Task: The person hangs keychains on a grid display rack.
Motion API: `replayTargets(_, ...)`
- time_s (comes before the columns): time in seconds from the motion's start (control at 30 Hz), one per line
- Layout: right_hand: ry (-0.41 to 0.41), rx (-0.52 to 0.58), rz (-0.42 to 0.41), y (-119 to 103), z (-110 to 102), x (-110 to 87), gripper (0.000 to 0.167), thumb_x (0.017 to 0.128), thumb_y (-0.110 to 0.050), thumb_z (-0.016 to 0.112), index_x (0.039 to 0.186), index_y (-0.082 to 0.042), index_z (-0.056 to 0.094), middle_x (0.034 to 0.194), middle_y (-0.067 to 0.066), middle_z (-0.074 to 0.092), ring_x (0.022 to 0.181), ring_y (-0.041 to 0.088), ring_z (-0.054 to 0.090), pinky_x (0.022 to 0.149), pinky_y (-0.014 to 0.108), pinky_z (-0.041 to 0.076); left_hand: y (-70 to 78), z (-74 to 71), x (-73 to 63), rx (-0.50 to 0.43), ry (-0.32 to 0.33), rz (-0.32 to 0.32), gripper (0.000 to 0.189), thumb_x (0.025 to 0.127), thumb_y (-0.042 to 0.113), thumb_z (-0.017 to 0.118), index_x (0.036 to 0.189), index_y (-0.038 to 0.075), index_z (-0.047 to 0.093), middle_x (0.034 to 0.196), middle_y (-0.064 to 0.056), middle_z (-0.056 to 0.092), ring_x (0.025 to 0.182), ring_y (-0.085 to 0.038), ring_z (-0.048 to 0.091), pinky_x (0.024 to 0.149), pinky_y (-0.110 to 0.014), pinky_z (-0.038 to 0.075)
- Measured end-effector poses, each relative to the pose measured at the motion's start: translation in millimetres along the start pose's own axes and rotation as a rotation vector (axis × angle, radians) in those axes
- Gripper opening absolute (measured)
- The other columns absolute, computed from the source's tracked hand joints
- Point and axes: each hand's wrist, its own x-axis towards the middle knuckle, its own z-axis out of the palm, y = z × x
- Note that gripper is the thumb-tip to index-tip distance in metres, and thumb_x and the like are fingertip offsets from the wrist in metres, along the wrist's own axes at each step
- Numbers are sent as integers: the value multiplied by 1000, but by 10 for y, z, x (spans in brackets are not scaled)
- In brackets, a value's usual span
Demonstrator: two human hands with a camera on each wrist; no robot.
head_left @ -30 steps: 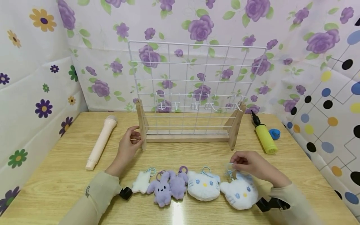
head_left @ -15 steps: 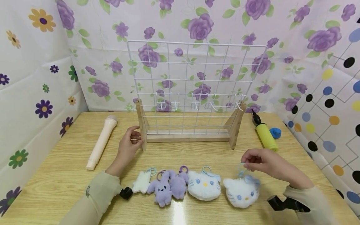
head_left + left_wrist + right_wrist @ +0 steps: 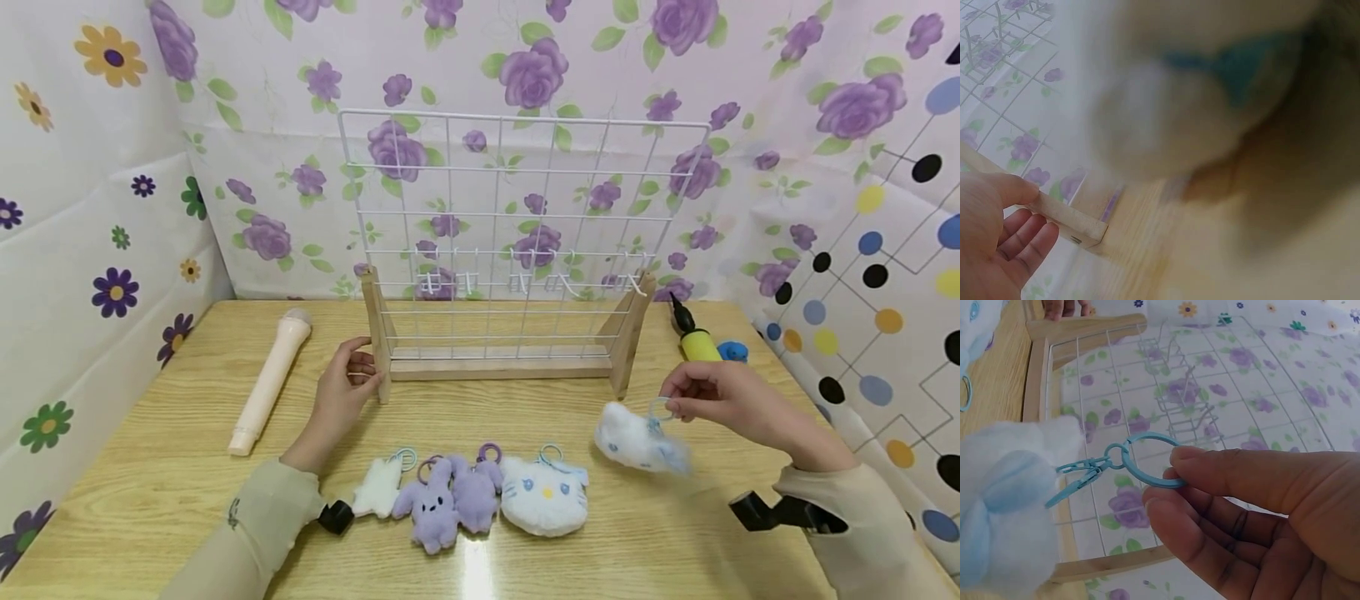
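A: State of the hands?

B: Right hand (image 3: 727,404) pinches the blue ring (image 3: 1141,475) between thumb and fingertips. The white cat (image 3: 637,439) dangles from it, tilted, bow end blurred. Left hand (image 3: 345,392) holds the rack (image 3: 495,368) by its left post (image 3: 372,308), thumb on the wood.

A: And the cat's position?

B: Right of centre, seemingly off the counter (image 3: 300,533), apart from the rack. Second cat (image 3: 543,500) lies to its left, no contact. Pump (image 3: 699,344) just beyond the right hand, partly covered by it.

A: How to handle this well?

B: My reading: pinch the ring at the end opposite the clasp (image 3: 1085,472) — most of the loop then stays uncovered, as the right wrist view shows. The blur suggests a swing; best let it settle before any fine work. Steer by the ring; the body will probably lag. A light grip should do. Likeliest snag: knuckles brushing the pump.

A: Left hand's part?

B: Steadying, I'd judge. An even hold suits it — a hard push might shift the rack.

A: Poses?

B: Right forearm (image 3: 870,525) comes in from lower right, fingertips pointing left, lower fingers curled under the pinch. Left forearm (image 3: 247,517) reaches forward from lower left, palm toward the post, lower fingers loosely bent.
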Motion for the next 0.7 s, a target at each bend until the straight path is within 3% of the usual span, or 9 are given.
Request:
replayTargets(0.17,40,-30,-7,2,-77,91,7,90,-5,65,93,-12,66,79,-4,67,68,2,61,57,22,52,-3,4,-3,-2,3,-3,56,87,-2,66,138,5,42,111,-20,58,97,-30,59,73,-10,46)
replayTargets(0.7,70,-47,87,-69,-317,326,5,93,-8,62,97,-8,65,87,5,65,72,2,62,64,22,55,-17,6,5,-3,6,5,56,87,-2,66,137,6,42,110,-20,58,97,-31,59,74,-11,47)
